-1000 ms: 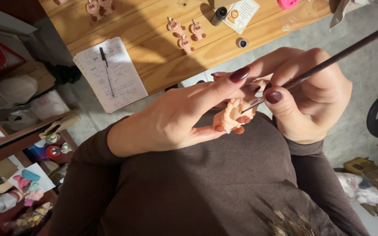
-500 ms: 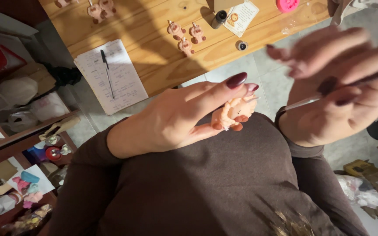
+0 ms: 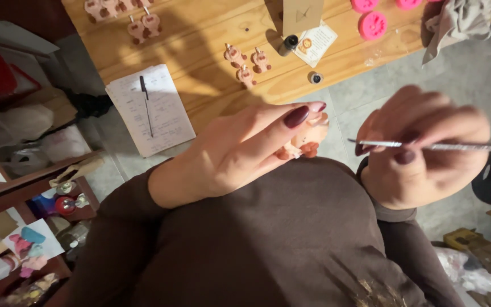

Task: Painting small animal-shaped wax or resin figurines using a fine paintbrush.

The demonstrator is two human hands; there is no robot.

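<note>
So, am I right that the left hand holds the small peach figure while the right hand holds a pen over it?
Not quite: the right hand holds a thin metal tool, not a pen, beside the figure rather than over it. The pen lies on the notepad. The left hand does hold the small peach figure, as the head view shows.

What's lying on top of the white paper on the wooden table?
A dark pen lies on the white paper, over handwritten lines. Whatever is under the paper is covered.
</note>
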